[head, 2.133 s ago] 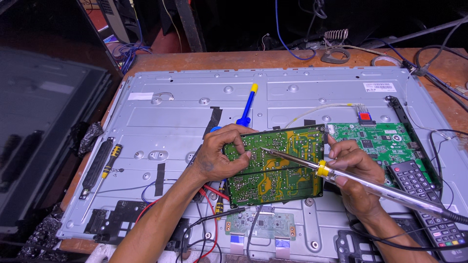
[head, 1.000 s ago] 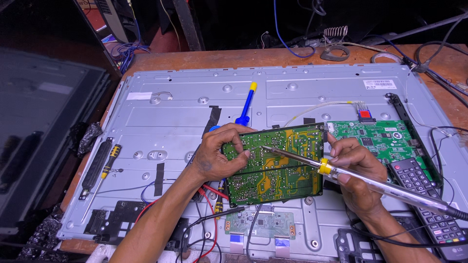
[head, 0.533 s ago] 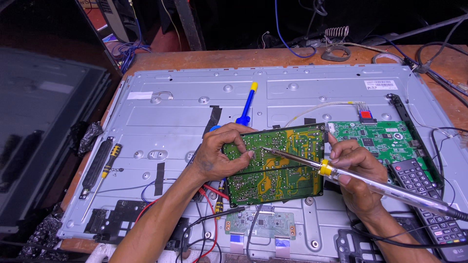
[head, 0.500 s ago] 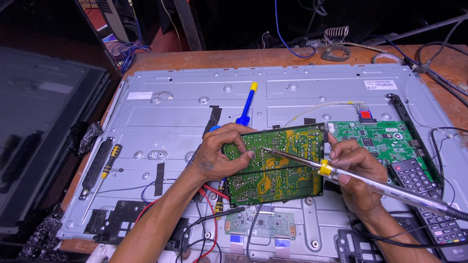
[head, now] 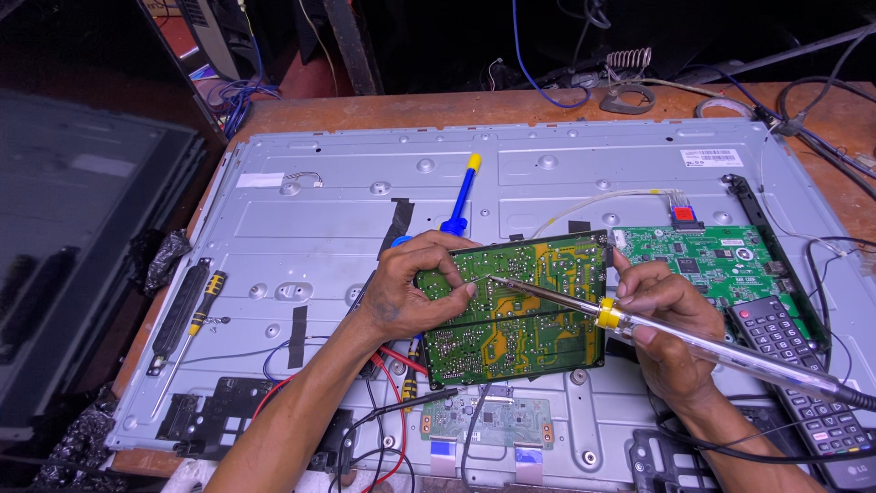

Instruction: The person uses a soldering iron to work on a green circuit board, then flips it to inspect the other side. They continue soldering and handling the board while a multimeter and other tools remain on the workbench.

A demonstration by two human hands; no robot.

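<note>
A green circuit board (head: 525,310) lies at the centre of the grey metal panel (head: 347,183). The left hand (head: 411,288) grips its 9 o'clock edge; the right hand (head: 666,324), at 3 o'clock, holds a soldering iron (head: 639,324) whose tip touches it.

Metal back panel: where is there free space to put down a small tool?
Free: the metal back panel between the blue screwdriver and the white wire. Crowded: around the tilted yellow-green board and the remote control.
</note>
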